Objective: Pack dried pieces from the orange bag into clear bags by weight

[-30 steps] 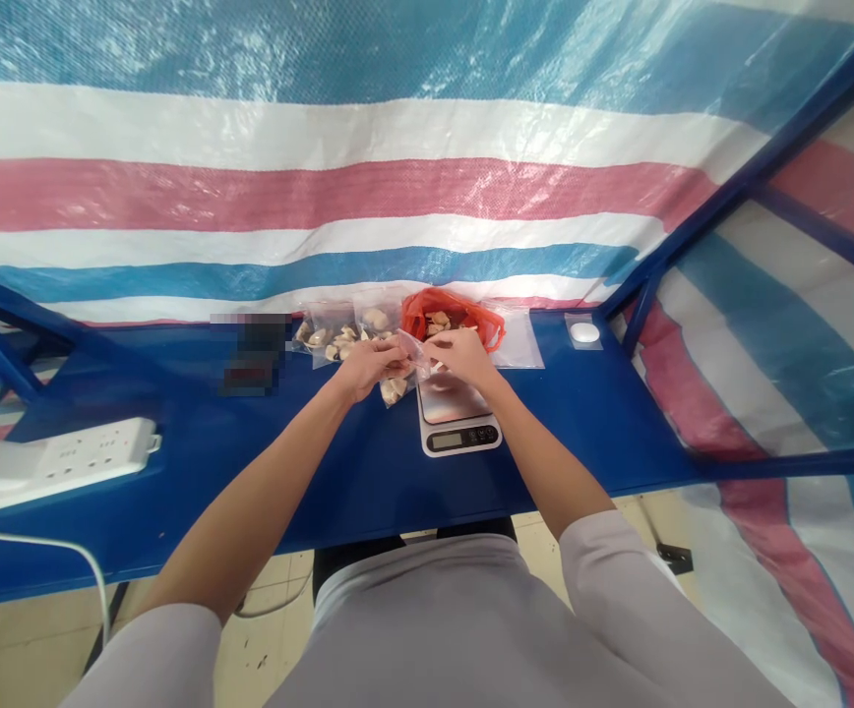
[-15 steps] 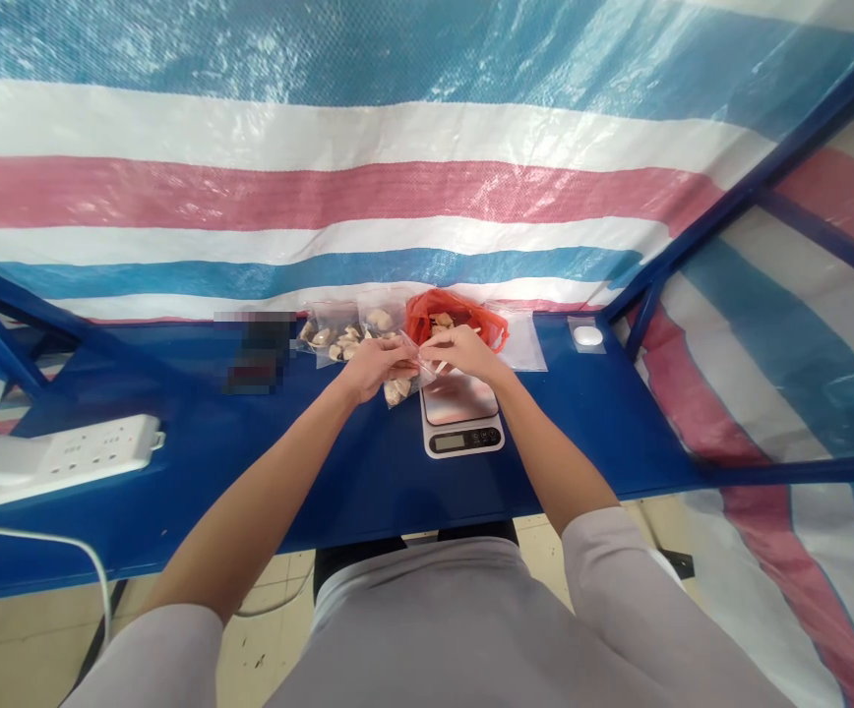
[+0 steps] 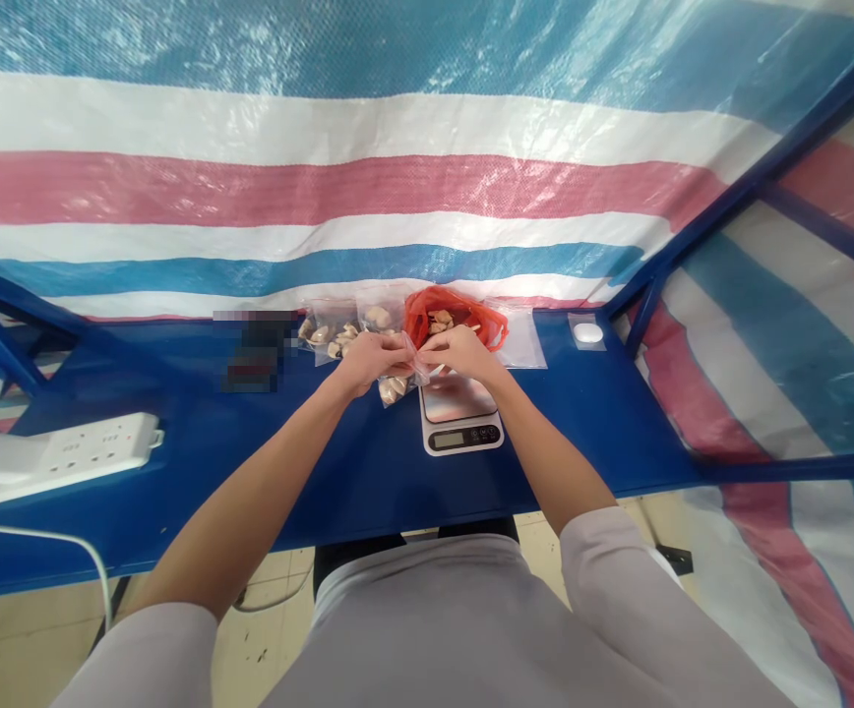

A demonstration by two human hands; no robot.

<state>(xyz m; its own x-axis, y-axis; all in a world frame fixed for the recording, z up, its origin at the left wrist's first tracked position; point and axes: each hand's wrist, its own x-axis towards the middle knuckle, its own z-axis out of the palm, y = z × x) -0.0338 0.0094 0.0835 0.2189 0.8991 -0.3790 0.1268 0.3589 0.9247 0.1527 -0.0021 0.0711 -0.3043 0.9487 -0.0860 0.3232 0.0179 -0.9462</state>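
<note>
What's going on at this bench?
A person at a blue table is holding a clear plastic bag of pale chunks with both hands, the left hand and right hand pinching its top edge. The bag hangs just left of a digital scale, not on it. Behind them are a red plastic bag of similar chunks and more clear bags with pale pieces.

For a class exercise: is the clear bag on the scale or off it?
Off: the left hand and right hand hold the clear bag beside the scale.
</note>
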